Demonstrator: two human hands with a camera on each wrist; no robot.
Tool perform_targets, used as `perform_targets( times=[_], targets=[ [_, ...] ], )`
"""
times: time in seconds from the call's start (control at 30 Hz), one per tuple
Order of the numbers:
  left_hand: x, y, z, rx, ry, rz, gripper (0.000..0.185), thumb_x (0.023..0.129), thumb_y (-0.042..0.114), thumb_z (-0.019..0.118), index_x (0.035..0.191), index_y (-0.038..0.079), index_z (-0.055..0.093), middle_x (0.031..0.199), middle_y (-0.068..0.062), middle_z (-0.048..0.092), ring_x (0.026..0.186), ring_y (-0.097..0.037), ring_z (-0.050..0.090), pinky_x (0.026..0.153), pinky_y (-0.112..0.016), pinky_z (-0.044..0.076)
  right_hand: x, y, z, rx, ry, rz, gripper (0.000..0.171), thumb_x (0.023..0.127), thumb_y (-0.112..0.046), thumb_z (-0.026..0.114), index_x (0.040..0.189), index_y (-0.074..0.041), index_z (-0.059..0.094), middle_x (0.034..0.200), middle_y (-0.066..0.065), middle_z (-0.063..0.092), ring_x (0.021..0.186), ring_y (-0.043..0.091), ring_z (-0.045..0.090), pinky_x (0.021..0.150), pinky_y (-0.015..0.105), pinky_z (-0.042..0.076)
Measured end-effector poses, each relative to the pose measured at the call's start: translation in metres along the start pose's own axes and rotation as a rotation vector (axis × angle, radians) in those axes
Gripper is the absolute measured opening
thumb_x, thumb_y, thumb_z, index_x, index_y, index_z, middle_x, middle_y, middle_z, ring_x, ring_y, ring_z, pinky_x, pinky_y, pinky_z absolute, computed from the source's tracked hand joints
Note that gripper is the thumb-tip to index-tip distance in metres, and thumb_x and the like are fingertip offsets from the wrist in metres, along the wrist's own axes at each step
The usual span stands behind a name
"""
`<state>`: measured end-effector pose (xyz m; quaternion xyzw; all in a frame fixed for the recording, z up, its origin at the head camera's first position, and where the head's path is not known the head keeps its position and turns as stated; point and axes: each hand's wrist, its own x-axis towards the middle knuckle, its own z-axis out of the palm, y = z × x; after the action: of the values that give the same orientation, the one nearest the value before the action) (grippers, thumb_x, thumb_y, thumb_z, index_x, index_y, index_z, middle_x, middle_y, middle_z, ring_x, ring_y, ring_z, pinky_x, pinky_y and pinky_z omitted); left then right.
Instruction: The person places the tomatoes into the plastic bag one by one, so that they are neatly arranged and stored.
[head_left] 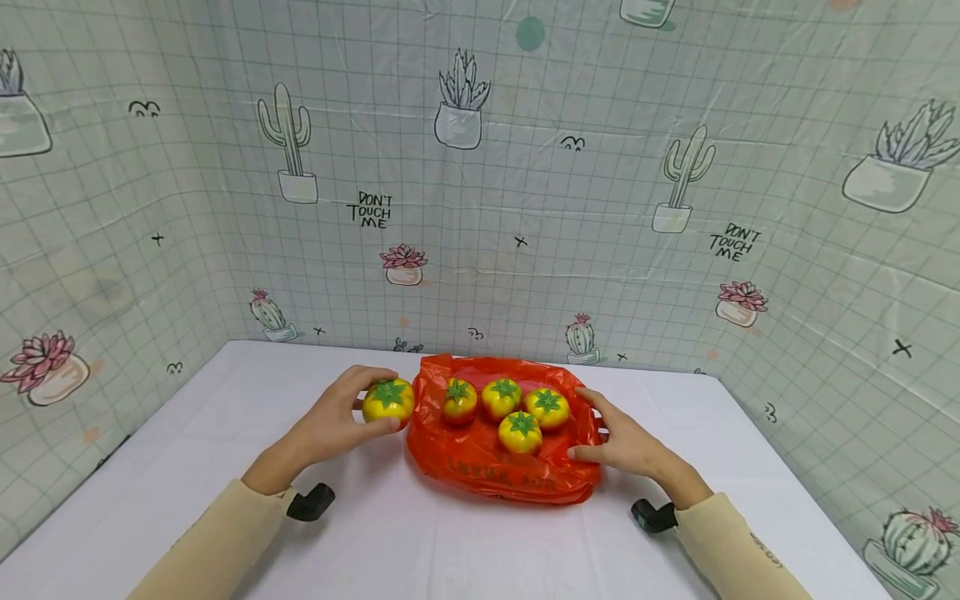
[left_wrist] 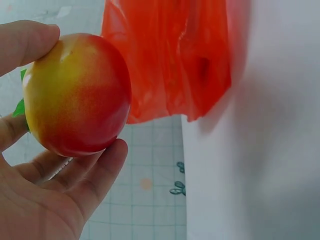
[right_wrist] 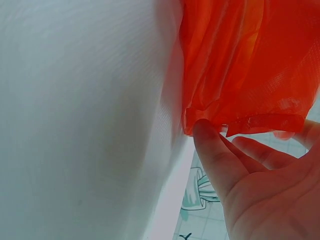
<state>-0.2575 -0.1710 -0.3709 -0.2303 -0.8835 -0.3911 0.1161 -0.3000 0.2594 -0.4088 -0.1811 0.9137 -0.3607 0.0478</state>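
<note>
Your left hand (head_left: 330, 425) curls round a tomato (head_left: 387, 401) just left of the orange bag (head_left: 480, 467); your right hand (head_left: 626, 446) seems to pinch the bag's right edge. Four tomatoes (head_left: 504, 398) sit on it and could roll off if that edge tugs.

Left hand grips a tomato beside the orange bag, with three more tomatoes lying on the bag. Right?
Not quite: four tomatoes lie on the bag, not three, as the head view shows. The left hand does grip a fifth tomato beside it.
</note>
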Motion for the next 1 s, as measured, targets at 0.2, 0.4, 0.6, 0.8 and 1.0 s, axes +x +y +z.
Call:
perform_targets(
  times=[0.2, 0.4, 0.6, 0.8, 1.0],
  targets=[
    [0.0, 0.007, 0.001, -0.008, -0.005, 0.035, 0.056, 0.08, 0.028, 0.077, 0.13, 0.016, 0.052, 0.123, -0.004, 0.049, 0.107, -0.021, 0.052, 0.086, -0.042, 0.052, 0.0, 0.001, 0.001, 0.013, -0.005, 0.0, 0.091, 0.078, -0.032, 0.078, 0.149, -0.018, 0.024, 0.145, 0.015, 0.038, 0.12, 0.031, 0.049, 0.093, 0.043, 0.049],
    [0.003, 0.015, 0.001, -0.005, 0.001, 0.068, 0.057, 0.081, 0.027, 0.077, 0.13, 0.016, 0.052, 0.125, -0.004, 0.049, 0.108, -0.02, 0.052, 0.087, -0.041, 0.052, -0.001, 0.001, 0.001, 0.008, -0.002, 0.016, 0.093, 0.077, -0.035, 0.078, 0.15, -0.019, 0.023, 0.145, 0.014, 0.037, 0.119, 0.031, 0.05, 0.093, 0.043, 0.049],
    [0.007, 0.023, 0.002, -0.009, 0.011, 0.089, 0.056, 0.082, 0.026, 0.076, 0.131, 0.015, 0.051, 0.127, -0.006, 0.048, 0.11, -0.021, 0.052, 0.088, -0.041, 0.052, 0.0, 0.001, 0.0, -0.01, 0.007, 0.022, 0.092, 0.078, -0.034, 0.077, 0.15, -0.02, 0.022, 0.144, 0.013, 0.038, 0.12, 0.031, 0.049, 0.093, 0.043, 0.048],
    [0.015, 0.033, 0.008, -0.034, 0.019, 0.098, 0.057, 0.082, 0.023, 0.076, 0.133, 0.014, 0.051, 0.13, -0.005, 0.047, 0.113, -0.021, 0.05, 0.088, -0.04, 0.051, 0.001, 0.001, 0.0, -0.003, 0.011, 0.022, 0.091, 0.078, -0.032, 0.077, 0.149, -0.022, 0.023, 0.144, 0.01, 0.039, 0.121, 0.029, 0.049, 0.094, 0.042, 0.048],
    [0.027, 0.043, 0.021, -0.072, 0.001, 0.138, 0.056, 0.083, 0.025, 0.074, 0.132, 0.015, 0.051, 0.129, -0.003, 0.047, 0.113, -0.019, 0.05, 0.09, -0.04, 0.051, 0.0, 0.0, 0.0, 0.006, 0.005, 0.008, 0.09, 0.078, -0.032, 0.077, 0.149, -0.021, 0.023, 0.144, 0.012, 0.039, 0.12, 0.03, 0.049, 0.093, 0.042, 0.049]
  ],
)
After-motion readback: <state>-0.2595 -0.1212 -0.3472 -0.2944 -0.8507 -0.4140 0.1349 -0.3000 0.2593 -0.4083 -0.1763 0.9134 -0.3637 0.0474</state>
